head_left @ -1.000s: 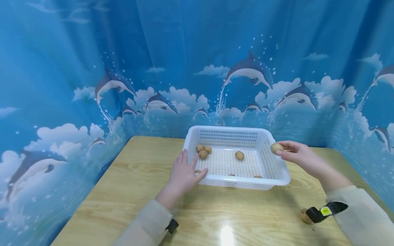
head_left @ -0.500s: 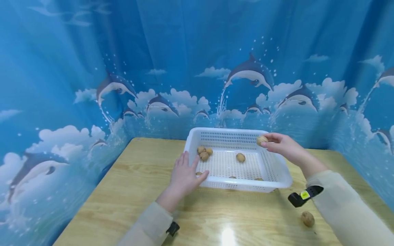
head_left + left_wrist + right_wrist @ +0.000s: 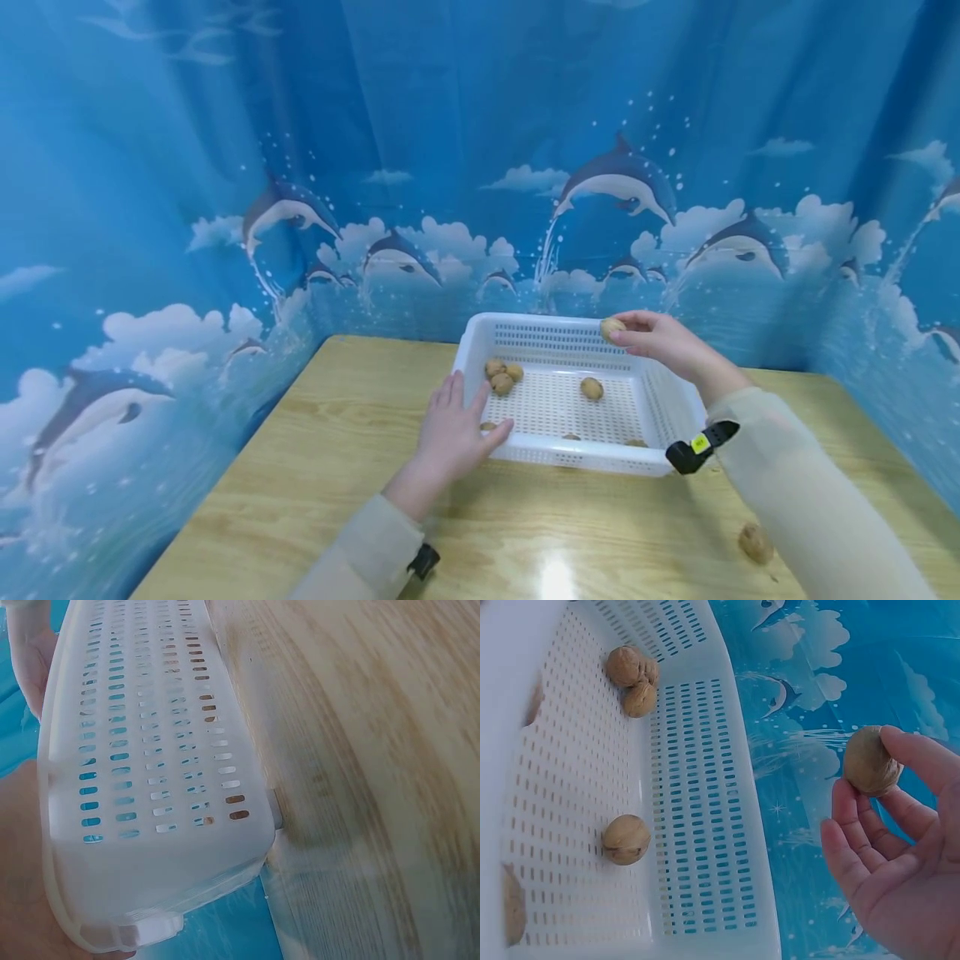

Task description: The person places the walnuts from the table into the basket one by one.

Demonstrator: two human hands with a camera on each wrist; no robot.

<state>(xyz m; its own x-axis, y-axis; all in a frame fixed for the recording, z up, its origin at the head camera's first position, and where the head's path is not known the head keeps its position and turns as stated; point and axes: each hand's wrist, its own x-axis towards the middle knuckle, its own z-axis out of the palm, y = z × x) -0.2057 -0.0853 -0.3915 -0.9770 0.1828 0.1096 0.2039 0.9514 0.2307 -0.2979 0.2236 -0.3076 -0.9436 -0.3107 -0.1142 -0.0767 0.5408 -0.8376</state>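
Note:
Between the thumb and fingers of my right hand [image 3: 671, 343] a walnut [image 3: 870, 763] is pinched, held up near the back rim of a white perforated plastic basket [image 3: 555, 447]. My left hand [image 3: 450, 432] rests on the basket's front left corner, fingers spread along the left rim and thumb over the front rim. Inside the basket, a cluster of walnuts [image 3: 634, 671] lies toward the back left. A single walnut [image 3: 592, 388] sits near the middle of the basket floor. More walnuts show partly above the front wall, which hides the rest of them.
One loose walnut [image 3: 755, 543] lies on the wooden table [image 3: 300, 467], beside the right sleeve. A blue curtain [image 3: 450, 125] printed with dolphins hangs behind the table and along its sides.
My right hand has carried the pinched walnut leftward and up, from the basket's right rim to its back rim. The left hand has stayed on the corner.

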